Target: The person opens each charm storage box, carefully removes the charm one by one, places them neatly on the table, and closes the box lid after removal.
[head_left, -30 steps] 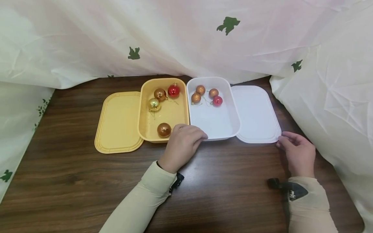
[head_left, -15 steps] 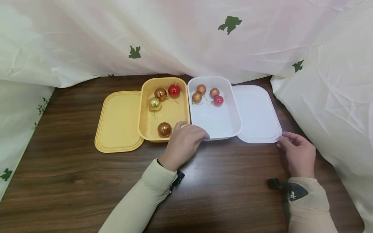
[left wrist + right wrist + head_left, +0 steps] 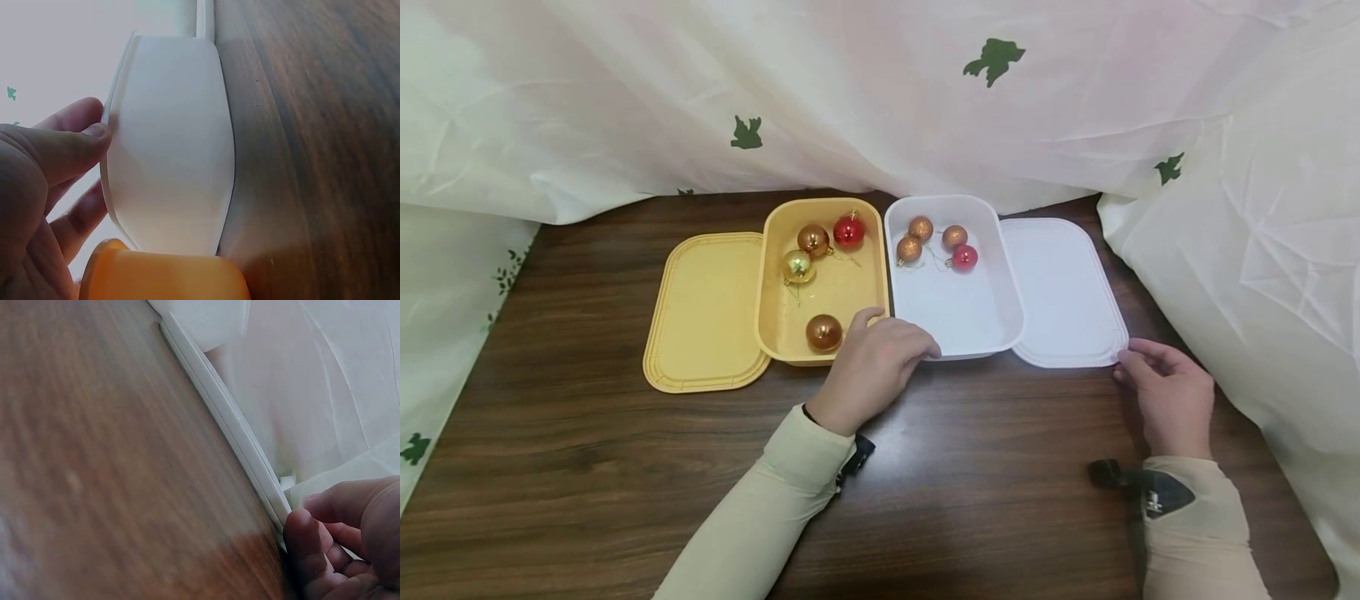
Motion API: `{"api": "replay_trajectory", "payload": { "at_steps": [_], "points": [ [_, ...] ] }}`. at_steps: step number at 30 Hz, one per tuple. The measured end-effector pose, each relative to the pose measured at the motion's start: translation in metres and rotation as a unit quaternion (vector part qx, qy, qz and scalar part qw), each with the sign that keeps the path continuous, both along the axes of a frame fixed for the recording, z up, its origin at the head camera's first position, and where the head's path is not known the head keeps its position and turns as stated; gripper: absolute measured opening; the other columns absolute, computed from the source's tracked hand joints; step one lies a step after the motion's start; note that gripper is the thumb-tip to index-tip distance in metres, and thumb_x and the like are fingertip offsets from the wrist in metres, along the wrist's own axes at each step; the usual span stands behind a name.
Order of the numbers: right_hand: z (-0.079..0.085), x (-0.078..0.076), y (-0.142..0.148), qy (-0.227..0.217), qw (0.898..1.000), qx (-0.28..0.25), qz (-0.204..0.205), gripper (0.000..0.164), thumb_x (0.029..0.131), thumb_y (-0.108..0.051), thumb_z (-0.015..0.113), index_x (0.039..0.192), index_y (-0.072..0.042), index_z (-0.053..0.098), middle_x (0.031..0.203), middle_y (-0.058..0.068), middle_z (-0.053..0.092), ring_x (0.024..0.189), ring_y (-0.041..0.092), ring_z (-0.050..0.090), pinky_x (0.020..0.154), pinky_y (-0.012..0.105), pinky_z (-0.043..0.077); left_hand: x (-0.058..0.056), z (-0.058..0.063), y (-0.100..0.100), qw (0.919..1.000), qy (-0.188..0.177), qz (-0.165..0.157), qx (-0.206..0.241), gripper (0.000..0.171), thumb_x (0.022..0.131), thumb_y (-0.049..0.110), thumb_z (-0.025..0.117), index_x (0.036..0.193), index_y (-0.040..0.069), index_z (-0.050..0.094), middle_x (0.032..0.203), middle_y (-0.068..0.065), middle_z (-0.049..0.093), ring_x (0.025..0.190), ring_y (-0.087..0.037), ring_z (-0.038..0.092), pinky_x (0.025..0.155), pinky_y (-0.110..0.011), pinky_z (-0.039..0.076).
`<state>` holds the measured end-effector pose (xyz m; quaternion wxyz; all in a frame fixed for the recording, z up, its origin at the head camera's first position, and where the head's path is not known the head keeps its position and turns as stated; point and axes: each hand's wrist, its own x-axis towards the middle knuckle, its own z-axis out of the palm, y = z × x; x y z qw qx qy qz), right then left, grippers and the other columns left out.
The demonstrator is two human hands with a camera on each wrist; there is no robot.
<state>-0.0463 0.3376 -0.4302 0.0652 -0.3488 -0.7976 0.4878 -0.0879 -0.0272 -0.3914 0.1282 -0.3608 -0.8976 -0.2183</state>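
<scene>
My left hand pinches the near rim of the white box between thumb and fingers; the left wrist view shows the thumb on the outside of the box wall. At the far right, my right hand holds the near right corner of the white lid, which lies flat on the table. Inside the white box are three glittery orange baubles and a red bauble. The yellow box stands close beside it, with two brown baubles, a gold bauble and a shiny red bauble.
A yellow lid lies left of the yellow box. Both boxes stand near the back of the dark wooden table. White cloth with green bird shapes hangs behind and along both sides. Each wrist wears a black strap.
Almost nothing differs. The whole head view has shifted very slightly, while both hands keep their places on the white box and the white lid.
</scene>
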Motion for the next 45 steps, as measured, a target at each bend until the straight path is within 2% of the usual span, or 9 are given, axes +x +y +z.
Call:
{"api": "replay_trajectory", "payload": {
  "at_steps": [19, 29, 45],
  "points": [
    [0.0006, 0.0003, -0.0011, -0.009, 1.0, 0.001, -0.002, 0.044, 0.083, -0.034, 0.068, 0.121, -0.014, 0.062, 0.1, -0.002, 0.062, 0.078, 0.009, 0.062, 0.062, 0.013, 0.05, -0.0003, 0.0001, 0.0009, 0.9999, -0.011, 0.007, 0.005, 0.012, 0.09, 0.021, 0.061, 0.089, 0.031, 0.068, 0.094, 0.019, 0.066, 0.095, -0.001, 0.057, 0.104, -0.042, 0.027],
    [0.0007, 0.0004, -0.0009, 0.001, 1.0, -0.016, -0.006, 0.045, 0.081, -0.034, 0.07, 0.12, -0.014, 0.062, 0.1, -0.001, 0.062, 0.078, 0.01, 0.063, 0.062, 0.014, 0.051, -0.0002, 0.0008, 0.001, 0.9999, -0.013, 0.003, 0.004, 0.013, 0.09, 0.02, 0.061, 0.089, 0.031, 0.068, 0.094, 0.019, 0.066, 0.094, -0.001, 0.058, 0.102, -0.044, 0.03],
    [0.0005, 0.0003, -0.0006, 0.0, 1.0, -0.02, -0.004, 0.045, 0.081, -0.034, 0.07, 0.12, -0.013, 0.062, 0.101, -0.001, 0.062, 0.077, 0.01, 0.062, 0.062, 0.013, 0.05, 0.0002, 0.0007, 0.0015, 0.9998, -0.019, 0.007, 0.004, 0.011, 0.09, 0.021, 0.062, 0.09, 0.03, 0.068, 0.094, 0.019, 0.066, 0.094, -0.001, 0.057, 0.101, -0.041, 0.03]
  ]
}}
